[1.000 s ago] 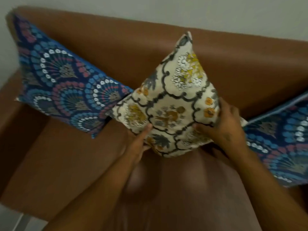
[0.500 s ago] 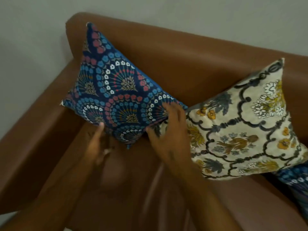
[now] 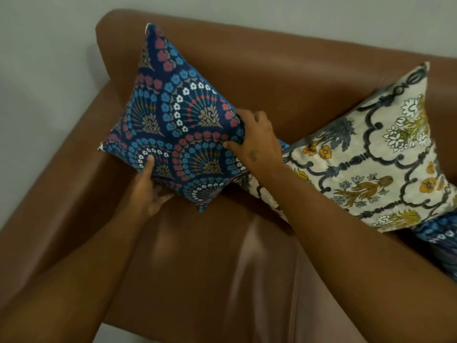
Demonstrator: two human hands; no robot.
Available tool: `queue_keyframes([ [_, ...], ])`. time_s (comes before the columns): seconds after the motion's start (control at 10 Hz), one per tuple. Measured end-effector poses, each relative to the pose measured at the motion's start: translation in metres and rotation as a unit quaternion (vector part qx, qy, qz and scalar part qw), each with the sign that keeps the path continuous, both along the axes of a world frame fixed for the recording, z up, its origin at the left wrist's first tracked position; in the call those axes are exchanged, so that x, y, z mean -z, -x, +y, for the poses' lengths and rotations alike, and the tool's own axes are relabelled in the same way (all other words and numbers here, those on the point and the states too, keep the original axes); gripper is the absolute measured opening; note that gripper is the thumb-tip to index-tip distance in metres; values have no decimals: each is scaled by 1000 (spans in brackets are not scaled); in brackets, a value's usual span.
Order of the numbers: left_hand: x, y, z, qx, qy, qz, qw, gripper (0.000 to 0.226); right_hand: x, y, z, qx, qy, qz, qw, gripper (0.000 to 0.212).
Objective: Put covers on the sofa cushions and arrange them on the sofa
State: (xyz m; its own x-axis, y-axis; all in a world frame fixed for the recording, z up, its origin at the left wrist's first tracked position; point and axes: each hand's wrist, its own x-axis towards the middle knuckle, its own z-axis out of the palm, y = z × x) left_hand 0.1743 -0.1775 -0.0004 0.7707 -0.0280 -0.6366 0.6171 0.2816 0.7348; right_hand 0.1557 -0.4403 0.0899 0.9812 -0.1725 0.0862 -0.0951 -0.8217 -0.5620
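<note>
Half a second ago the hands only reached for the blue cushion (image 3: 183,125); now both grip it, the left hand (image 3: 148,191) under its lower-left edge, the right hand (image 3: 257,142) pinching its right corner, tipping it on a point at upper left of the sofa (image 3: 284,78). The cream cushion (image 3: 376,154) sits right, partly behind the forearm; another blue one (image 3: 442,233) is cut off at the right edge.

Your brown leather sofa (image 3: 222,263) is carrying three cushions | blue fan-print cushion (image 3: 183,125) is leaning at its left corner | cream floral cushion (image 3: 376,159) is resting just beside | another blue cushion (image 3: 440,241) is peeking at right edge
</note>
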Motion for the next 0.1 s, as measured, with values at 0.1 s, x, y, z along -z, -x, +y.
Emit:
queue_keyframes([
  [0.1,-6,17,-6,-12,-22,17,1000,77,12,39,-4,9,57,-29,998,66],
])
